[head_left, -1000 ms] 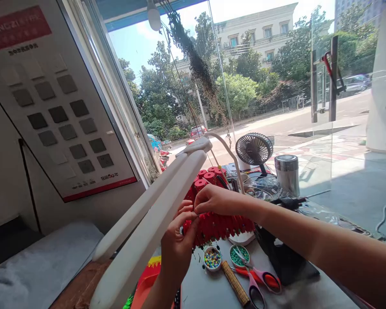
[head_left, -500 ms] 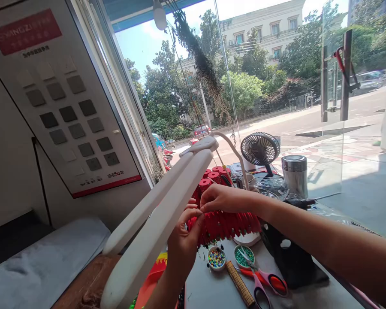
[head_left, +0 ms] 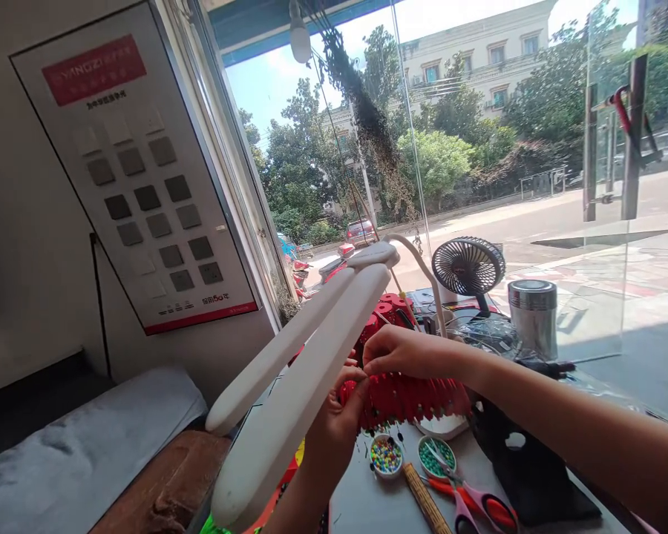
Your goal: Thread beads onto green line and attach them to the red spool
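My left hand [head_left: 338,417] and my right hand [head_left: 390,351] meet fingertip to fingertip, both closed in a pinch. What lies between the fingers is too small to make out. Right beside and beneath them hangs a row of red strips [head_left: 417,399], with small dark and green beads along its lower edge. The white lamp arm [head_left: 306,386] crosses in front and hides part of my left hand. Below the strips stand a dish of mixed coloured beads [head_left: 386,455] and a dish of green beads [head_left: 436,456], where the scissors [head_left: 467,489] rest their blades.
A brown patterned stick [head_left: 426,498] lies near the dishes. Red spools [head_left: 390,304], a black fan [head_left: 468,267] and a metal canister [head_left: 533,315] stand farther back, before the window. Black cloth [head_left: 534,475] lies under my right forearm. A sample board [head_left: 150,178] leans at left.
The whole view has shifted, so everything appears farther right and slightly lower. Both hands keep their pinch at the same place by the red strips.
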Motion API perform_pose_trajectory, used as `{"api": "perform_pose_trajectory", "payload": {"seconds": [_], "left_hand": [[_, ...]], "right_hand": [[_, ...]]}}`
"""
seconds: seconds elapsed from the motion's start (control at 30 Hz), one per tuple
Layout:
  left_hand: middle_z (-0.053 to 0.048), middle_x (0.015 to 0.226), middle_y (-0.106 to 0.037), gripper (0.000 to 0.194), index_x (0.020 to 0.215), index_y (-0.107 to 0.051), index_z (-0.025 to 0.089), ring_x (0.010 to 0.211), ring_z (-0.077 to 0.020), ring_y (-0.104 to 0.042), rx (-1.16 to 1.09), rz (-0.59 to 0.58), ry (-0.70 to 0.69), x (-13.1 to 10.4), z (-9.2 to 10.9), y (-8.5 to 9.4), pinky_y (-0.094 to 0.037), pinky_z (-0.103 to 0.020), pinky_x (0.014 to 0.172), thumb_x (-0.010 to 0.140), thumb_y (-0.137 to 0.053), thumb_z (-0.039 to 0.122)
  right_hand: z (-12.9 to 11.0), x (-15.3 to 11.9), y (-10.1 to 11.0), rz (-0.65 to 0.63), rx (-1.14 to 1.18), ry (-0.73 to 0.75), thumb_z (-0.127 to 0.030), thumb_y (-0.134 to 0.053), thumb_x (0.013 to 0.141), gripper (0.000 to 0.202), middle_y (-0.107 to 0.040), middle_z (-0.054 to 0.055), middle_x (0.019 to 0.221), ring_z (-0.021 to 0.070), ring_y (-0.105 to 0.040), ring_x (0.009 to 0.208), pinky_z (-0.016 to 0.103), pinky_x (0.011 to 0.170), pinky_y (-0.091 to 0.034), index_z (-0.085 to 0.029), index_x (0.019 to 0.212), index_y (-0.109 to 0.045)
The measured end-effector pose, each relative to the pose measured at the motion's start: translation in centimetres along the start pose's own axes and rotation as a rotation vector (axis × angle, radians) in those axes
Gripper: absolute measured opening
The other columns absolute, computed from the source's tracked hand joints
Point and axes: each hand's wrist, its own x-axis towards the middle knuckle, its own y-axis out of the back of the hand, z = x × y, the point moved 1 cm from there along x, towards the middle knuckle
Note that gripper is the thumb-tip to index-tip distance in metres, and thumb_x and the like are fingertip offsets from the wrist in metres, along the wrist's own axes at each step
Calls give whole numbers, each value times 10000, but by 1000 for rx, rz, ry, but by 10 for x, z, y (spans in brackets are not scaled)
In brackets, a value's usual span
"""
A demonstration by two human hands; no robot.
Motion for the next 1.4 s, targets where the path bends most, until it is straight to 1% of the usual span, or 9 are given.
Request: {"api": "perform_pose_trajectory", "payload": {"seconds": [0.2, 0.37, 0.6, 0.77, 0.87, 0.97, 1.1, 1.23, 1.4], "left_hand": [[-37, 911, -624, 71, 716, -632, 202, 1000, -208, -552, 14, -2, 13, 0, 0, 1, -386, -380, 918, 769, -587, 213], [-49, 926, -625, 75, 716, -631, 195, 985, -203, -563, -1, -22, 22, 1, 2, 2, -401, -366, 906, 772, -581, 197], [-53, 951, -610, 68, 748, -631, 199, 1014, -208, -537, 13, -41, 19, -2, -3, 2, -368, -389, 945, 779, -574, 221], [-51, 1015, -592, 98, 717, -619, 202, 1044, -201, -514, -12, -57, -16, -3, -3, 3, -384, -364, 929, 789, -560, 233], [-51, 992, -598, 94, 722, -616, 204, 1020, -201, -527, -26, -59, -17, -3, -3, 3, -396, -365, 915, 789, -556, 231], [-57, 978, -604, 101, 742, -617, 206, 988, -205, -541, -23, -76, 4, -4, -4, 3, -394, -389, 915, 798, -543, 247], [-60, 984, -603, 87, 741, -624, 205, 1017, -219, -529, -8, -66, 21, -5, -5, 3, -373, -413, 945, 786, -557, 239], [-60, 959, -602, 84, 713, -624, 200, 998, -208, -544, -40, -66, 10, -4, -4, 4, -401, -386, 930, 776, -569, 214], [-69, 955, -597, 81, 697, -628, 190, 974, -202, -557, -80, -64, 12, -3, -2, 3, -425, -369, 908, 763, -581, 199]], "right_hand": [[-2, -1, 1, -9, 7, 2, -273, -567, 738, 154, -441, -53, 581, 70, -319, 524, 230, 481, -235, -129, 707, -610], [-3, -1, -1, -2, 5, 3, -277, -567, 741, 156, -428, -56, 575, 72, -319, 530, 231, 484, -233, -133, 690, -596], [-7, -2, -1, -4, -1, 5, -253, -579, 728, 138, -449, -51, 579, 76, -341, 542, 235, 498, -250, -126, 679, -604], [-7, -3, -2, -2, -2, -17, -203, -592, 713, 83, -467, -55, 576, 74, -353, 539, 232, 498, -260, -130, 686, -619], [-8, -2, -2, -4, -5, -47, -165, -602, 709, 47, -470, -58, 569, 71, -369, 530, 227, 501, -275, -131, 680, -614], [-10, -1, -1, -18, -16, -81, -162, -605, 743, 63, -465, -66, 567, 68, -377, 498, 219, 491, -290, -136, 687, -592], [-10, 1, 0, -45, -32, -94, -173, -600, 787, 98, -463, -74, 583, 67, -395, 486, 212, 491, -323, -138, 702, -567], [-7, 3, -2, -63, -42, -93, -177, -606, 793, 105, -471, -72, 602, 68, -421, 504, 215, 508, -357, -138, 707, -559], [-2, 6, -6, -43, -72, -98, -206, -606, 802, 127, -496, -62, 635, 73, -459, 532, 219, 518, -390, -137, 713, -547]]}}
